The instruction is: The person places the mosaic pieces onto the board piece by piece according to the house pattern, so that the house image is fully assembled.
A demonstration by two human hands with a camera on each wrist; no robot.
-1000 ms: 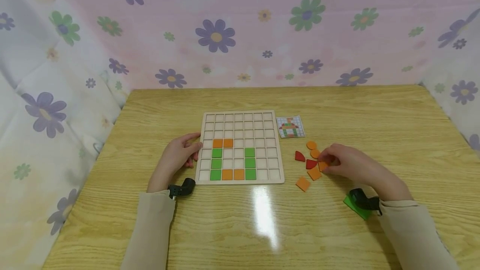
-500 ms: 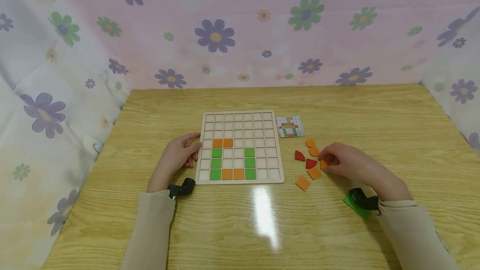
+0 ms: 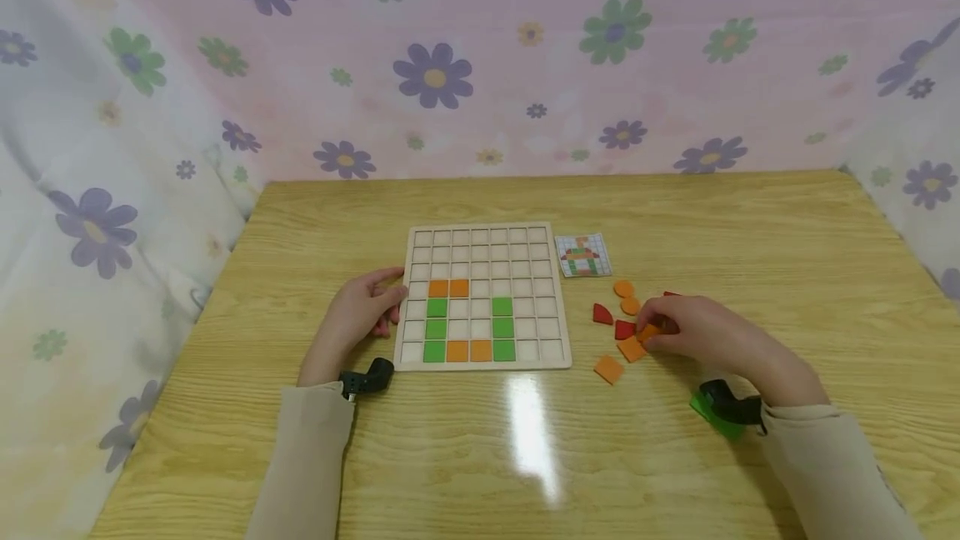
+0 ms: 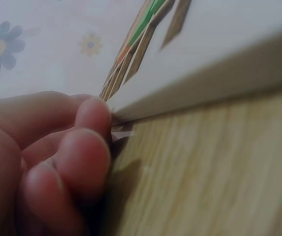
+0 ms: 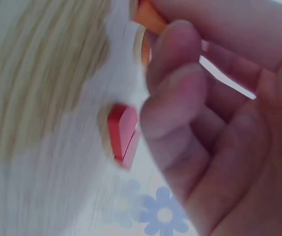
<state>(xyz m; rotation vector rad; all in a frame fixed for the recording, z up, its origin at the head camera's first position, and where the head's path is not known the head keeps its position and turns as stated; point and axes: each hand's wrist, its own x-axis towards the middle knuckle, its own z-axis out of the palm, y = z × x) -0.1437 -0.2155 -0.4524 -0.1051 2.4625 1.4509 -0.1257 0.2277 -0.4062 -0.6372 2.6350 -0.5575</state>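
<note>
In the head view my left hand (image 3: 360, 307) holds the left edge of a pale wooden grid board (image 3: 483, 370), thumb at its rim and the lower fingers curled. Green and orange square tiles sit in some of its cells. My right hand (image 3: 693, 332) pinches an orange tile (image 5: 152, 18) between thumb and fingers, over the loose pieces right of the board. Beside it lie an orange square (image 3: 632, 349) and a red quarter-round (image 3: 624, 329). Curled fingertips meet the board's side in the left wrist view. The right fingers partly cover the pinched tile.
A small pattern card (image 3: 583, 255) lies at the board's upper right. Two orange discs (image 3: 624, 289), another red quarter-round (image 3: 602, 314) and an orange square (image 3: 609, 370) lie loose nearby. Green tiles (image 3: 716, 417) lie under the right wrist camera (image 3: 731, 403). Red pieces (image 5: 124, 130) show beyond the right hand.
My right hand has dipped slightly over the orange and red pieces. A bit of red now shows behind its knuckles. The left hand and the board stay as they were.
</note>
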